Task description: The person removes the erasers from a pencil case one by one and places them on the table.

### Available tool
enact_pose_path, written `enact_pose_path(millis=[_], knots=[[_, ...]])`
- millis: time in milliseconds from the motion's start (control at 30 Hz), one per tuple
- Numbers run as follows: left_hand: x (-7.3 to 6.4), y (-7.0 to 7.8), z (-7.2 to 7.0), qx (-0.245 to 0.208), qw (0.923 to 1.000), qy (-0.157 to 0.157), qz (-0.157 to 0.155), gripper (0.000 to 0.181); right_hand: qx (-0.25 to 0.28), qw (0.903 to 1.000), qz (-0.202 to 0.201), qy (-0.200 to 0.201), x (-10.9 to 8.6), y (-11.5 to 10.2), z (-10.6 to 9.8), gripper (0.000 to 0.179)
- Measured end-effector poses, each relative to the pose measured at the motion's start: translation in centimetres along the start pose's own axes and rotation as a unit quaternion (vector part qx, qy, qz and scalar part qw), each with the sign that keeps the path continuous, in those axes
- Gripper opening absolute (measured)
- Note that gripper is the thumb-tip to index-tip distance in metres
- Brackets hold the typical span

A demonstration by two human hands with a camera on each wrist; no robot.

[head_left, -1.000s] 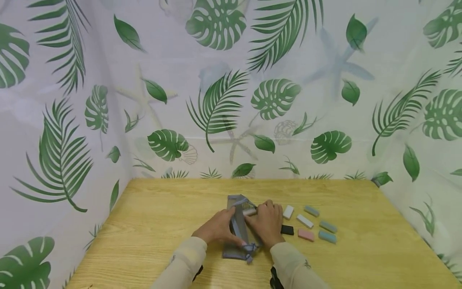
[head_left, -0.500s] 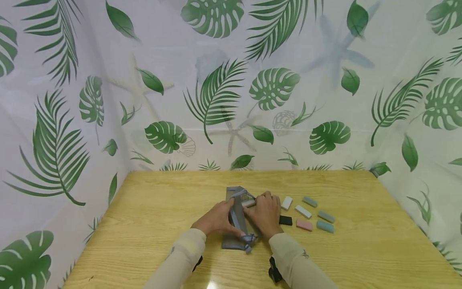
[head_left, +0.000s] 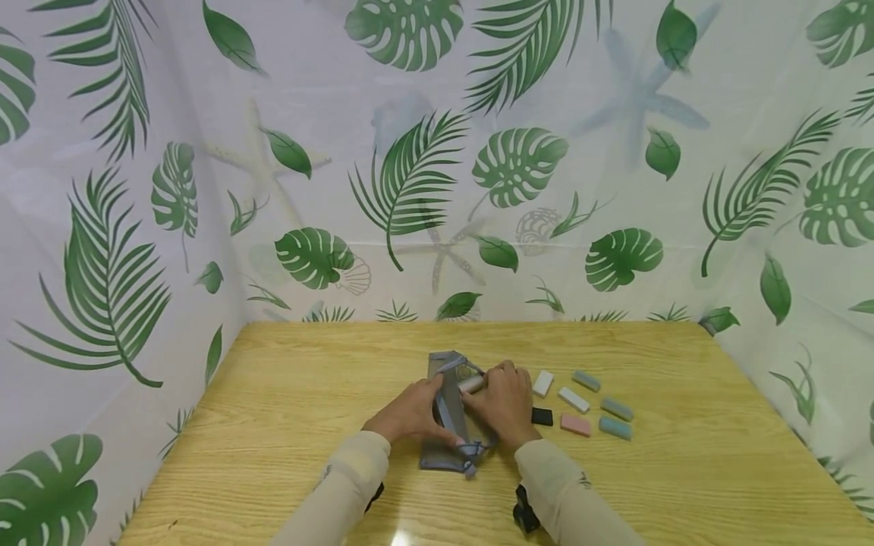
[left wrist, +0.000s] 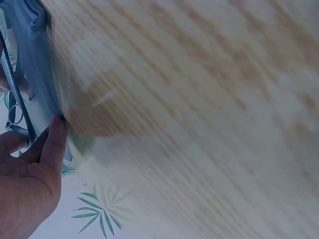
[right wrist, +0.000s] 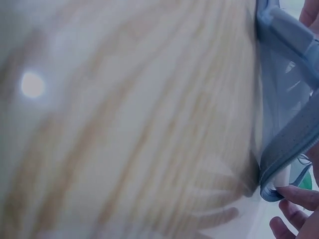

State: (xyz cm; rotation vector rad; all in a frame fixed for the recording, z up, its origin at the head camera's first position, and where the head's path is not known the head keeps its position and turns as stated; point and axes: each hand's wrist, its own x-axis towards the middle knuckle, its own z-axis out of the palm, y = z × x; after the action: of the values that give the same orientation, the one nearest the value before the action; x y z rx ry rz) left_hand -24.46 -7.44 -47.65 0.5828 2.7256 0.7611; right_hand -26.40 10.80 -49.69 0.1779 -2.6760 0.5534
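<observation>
A grey-blue zippered pouch (head_left: 451, 409) lies on the table in the head view, its zip opened and a see-through panel showing. My left hand (head_left: 413, 413) grips its left side, thumb near the zip end and fingers at the far edge. On the pouch's right side my right hand (head_left: 505, 402) pinches the opening's rim. A whitish block (head_left: 471, 384) shows in the opening beside the right thumb; whether that hand also holds it is hidden. In the left wrist view, fingertips (left wrist: 56, 127) press the pouch's side. The right wrist view shows fingers (right wrist: 299, 196) at the zip rim.
Right of the hands lie several small eraser-like blocks: two white ones (head_left: 542, 383), a black one (head_left: 542, 416), a pink one (head_left: 576, 425), and blue-green ones (head_left: 616, 428). Leaf-printed cloth (head_left: 437, 189) stands behind the wooden table (head_left: 293, 394).
The head view has tilted down slightly. My right hand and sleeve have shifted a little to the right, and the whitish block in the opening sits at a slightly different angle. The left hand keeps its grip.
</observation>
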Motion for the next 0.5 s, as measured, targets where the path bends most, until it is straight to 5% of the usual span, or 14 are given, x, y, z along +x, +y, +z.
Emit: enact_pose_path(millis=[500], knots=[[0.0, -0.3, 0.0, -0.001, 1.0000, -0.002, 0.000, 0.120, 0.032, 0.9990, -0.016, -0.027, 0.2, 0.1, -1.8, 0.037]])
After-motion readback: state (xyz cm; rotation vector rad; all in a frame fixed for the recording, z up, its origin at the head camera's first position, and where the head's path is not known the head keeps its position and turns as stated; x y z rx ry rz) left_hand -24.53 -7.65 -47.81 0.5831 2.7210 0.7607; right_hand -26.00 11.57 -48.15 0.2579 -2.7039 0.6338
